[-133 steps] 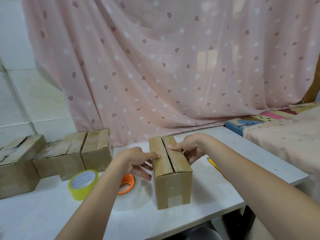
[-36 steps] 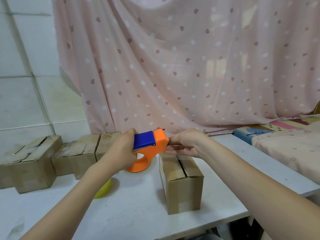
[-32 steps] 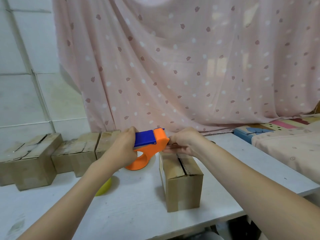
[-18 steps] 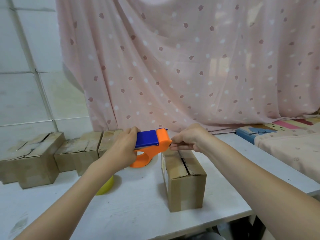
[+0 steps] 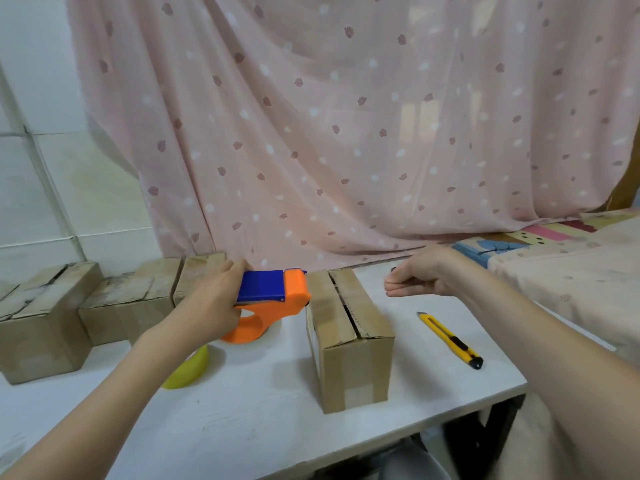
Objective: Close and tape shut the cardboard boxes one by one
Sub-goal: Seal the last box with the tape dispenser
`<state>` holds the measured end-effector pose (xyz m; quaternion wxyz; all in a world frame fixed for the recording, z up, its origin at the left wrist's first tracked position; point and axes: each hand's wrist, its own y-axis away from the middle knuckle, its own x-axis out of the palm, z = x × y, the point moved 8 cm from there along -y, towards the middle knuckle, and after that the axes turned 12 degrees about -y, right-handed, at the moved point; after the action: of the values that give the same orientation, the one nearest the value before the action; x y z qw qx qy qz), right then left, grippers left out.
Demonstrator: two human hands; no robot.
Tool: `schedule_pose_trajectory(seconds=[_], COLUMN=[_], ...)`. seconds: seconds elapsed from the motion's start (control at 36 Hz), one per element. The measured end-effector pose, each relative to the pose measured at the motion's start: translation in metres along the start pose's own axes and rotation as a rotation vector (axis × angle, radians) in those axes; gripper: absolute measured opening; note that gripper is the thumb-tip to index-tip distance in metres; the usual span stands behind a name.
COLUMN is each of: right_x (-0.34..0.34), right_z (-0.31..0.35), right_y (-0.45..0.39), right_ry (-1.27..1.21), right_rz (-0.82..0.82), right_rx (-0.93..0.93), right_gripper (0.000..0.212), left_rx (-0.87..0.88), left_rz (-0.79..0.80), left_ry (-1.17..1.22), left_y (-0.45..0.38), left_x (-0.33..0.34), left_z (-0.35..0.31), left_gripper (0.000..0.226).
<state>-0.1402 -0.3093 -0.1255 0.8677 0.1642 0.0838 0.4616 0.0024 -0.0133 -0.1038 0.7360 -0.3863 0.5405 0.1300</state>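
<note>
cardboard box (image 5: 349, 327), right hand (image 5: 417, 277) pulled right of dispenser (image 5: 270, 299)

Pink dotted curtain (image 5: 346, 133) — white tiled wall (image 5: 41, 168) beside.

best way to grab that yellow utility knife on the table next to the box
Pinch the yellow utility knife across its long yellow body, around the middle near the black slider, coming down from above. It lies flat on the white table with its blade tip pointing away, toward the curtain, so a mid-body grip likely keeps fingers off the sharp end.
</note>
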Motion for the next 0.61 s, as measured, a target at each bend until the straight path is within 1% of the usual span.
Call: schedule_pose_trajectory(seconds=[0.17,0.28,0.33,0.39,0.42,0.47,0.61], right_x=[-0.002,0.001,0.005,0.007,0.008,0.008,0.009], right_z=[-0.007,-0.011,-0.013,-0.014,-0.015,-0.017,-0.023], right_y=[-0.011,-0.013,-0.014,-0.015,-0.016,-0.018,-0.022], right_ry=[0.016,0.057,0.088,0.112,0.115,0.116,0.159], right_rz=[-0.018,-0.007,0.004,0.014,0.018,0.016,0.007], right_rx=[0.019,0.031,0.043,0.051,0.055,0.053,0.042], right_gripper=[0.004,0.004,0.006,0.005,0.005,0.005,0.009], left_rx=[-0.018,-0.031,-0.038,-0.029,-0.012,0.013,0.027], left_rz=[0.032,0.083,0.121,0.140,0.144,0.156,0.175], left_ry=[-0.031,0.048,0.087,0.088,0.065,0.022,-0.021], left_y=[-0.002,0.003,0.005,0.006,0.006,0.007,0.009], left_x=[0.006,0.012,0.014,0.016,0.018,0.022,0.028], left_z=[-0.003,0.000,-0.002,-0.005,-0.007,-0.007,-0.009], left_gripper=[0.049,0.051,0.061,0.085,0.094,0.098,0.097])
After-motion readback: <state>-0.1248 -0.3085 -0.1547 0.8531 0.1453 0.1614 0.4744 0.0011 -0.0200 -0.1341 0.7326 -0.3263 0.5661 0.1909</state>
